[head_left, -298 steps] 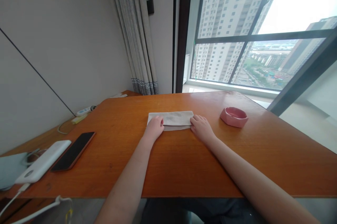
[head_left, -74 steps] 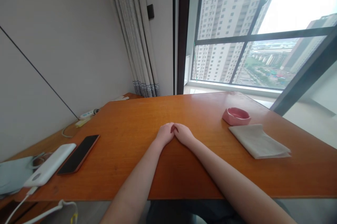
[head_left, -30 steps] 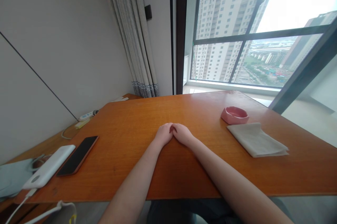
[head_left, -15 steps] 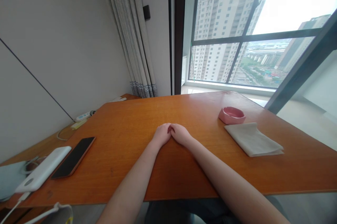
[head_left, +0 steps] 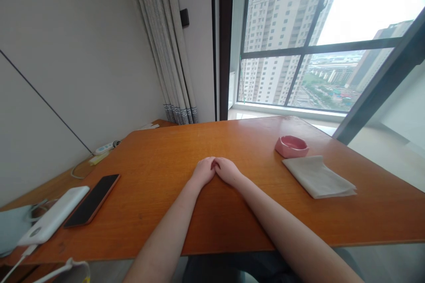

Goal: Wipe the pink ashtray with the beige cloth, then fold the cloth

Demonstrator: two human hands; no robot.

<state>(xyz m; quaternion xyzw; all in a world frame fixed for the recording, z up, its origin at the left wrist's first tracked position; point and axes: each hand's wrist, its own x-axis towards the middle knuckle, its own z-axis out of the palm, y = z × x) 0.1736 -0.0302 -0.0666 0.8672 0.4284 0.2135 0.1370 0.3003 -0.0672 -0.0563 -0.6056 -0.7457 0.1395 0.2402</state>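
Note:
On the wooden table (head_left: pixel 159 212), my left hand (head_left: pixel 203 172) and my right hand (head_left: pixel 227 171) rest against each other near the middle. Their fingers are curled inward and meet at the knuckles, and no object shows in either hand. The palms and most fingertips are hidden underneath. To the right of my hands lies a folded pale grey cloth (head_left: pixel 318 179). Just behind the cloth stands a pink faceted bowl (head_left: pixel 291 146). On the left side a dark smartphone (head_left: pixel 93 201) lies flat, beside a white power bank (head_left: pixel 55 215).
A white cable (head_left: pixel 25 254) runs from the power bank over the table's front edge. Along the left wall sits a power strip (head_left: pixel 104 148). A grey curtain (head_left: pixel 169 52) hangs behind the table, and a large window (head_left: pixel 299 50) is at the back right.

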